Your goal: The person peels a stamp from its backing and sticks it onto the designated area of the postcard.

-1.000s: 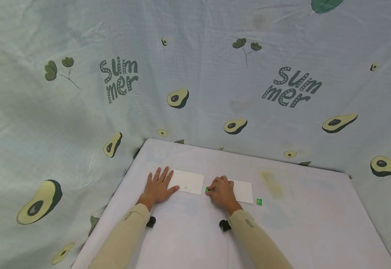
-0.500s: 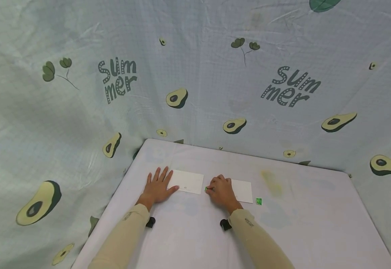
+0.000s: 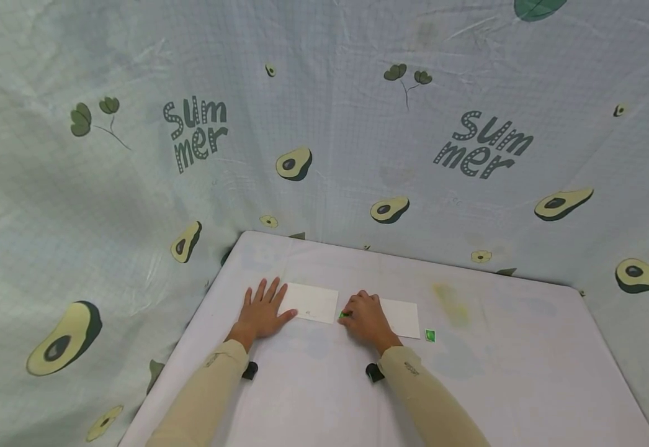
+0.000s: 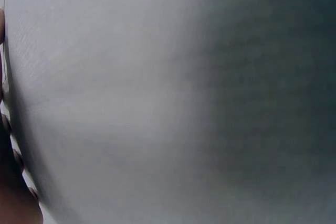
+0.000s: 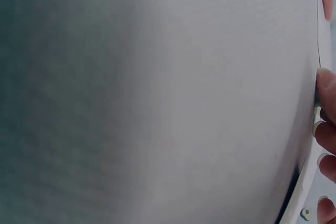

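My left hand [image 3: 260,312] lies flat with spread fingers at the left end of a white card [image 3: 319,301], its thumb on the card's lower edge. Just right of that card, my right hand [image 3: 365,318] pinches a small green stamp-like square [image 3: 343,315] between thumb and index finger, the other fingers bent. A second white card [image 3: 405,318] lies partly hidden behind the right hand. Beside it rests another green stamp-like square [image 3: 430,335] with a pale border. In the right wrist view, thumb and fingertips [image 5: 326,90] show only at the right edge.
The white-covered table [image 3: 525,360] bears a yellowish stain [image 3: 452,304] right of the cards. Patterned cloth [image 3: 335,124] with avocados hangs behind and on both sides. A black wrist device [image 3: 374,372] sits under the right cuff, and another black device [image 3: 250,370] under the left.
My right hand has slid slightly left with the pinched green square, closer to the left card, uncovering a bit more of the right card. The left hand stays put.
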`<act>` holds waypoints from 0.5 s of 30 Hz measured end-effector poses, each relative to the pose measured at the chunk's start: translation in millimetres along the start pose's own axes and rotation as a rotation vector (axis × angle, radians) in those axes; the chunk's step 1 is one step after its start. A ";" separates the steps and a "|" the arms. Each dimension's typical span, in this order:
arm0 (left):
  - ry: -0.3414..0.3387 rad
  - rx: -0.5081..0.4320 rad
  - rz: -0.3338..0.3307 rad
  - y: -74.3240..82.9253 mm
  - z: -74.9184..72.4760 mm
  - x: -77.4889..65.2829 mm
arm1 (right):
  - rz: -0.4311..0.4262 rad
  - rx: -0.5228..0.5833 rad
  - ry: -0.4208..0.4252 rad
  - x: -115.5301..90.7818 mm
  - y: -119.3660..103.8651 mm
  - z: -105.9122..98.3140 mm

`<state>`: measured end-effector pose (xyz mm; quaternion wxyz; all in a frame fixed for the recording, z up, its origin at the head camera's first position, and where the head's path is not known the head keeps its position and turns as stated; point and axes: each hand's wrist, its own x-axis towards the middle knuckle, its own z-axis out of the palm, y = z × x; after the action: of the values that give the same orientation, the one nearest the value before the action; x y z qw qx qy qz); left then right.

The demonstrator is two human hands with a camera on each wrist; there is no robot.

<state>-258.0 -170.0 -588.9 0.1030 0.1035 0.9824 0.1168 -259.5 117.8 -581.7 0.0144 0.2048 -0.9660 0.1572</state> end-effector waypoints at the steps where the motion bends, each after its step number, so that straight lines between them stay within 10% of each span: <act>1: 0.000 0.000 0.000 0.1 0.0 0.0 | -0.006 -0.009 -0.006 0.3 -0.3 -0.7; 15: -0.017 -0.010 -0.010 1.8 -2.3 -1.9 | -0.098 -0.059 0.056 -0.9 0.5 -6.7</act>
<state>-256.3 -169.2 -585.9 0.1127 0.0989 0.9813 0.1203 -259.1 120.7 -575.6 0.0549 0.2471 -0.9582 0.1335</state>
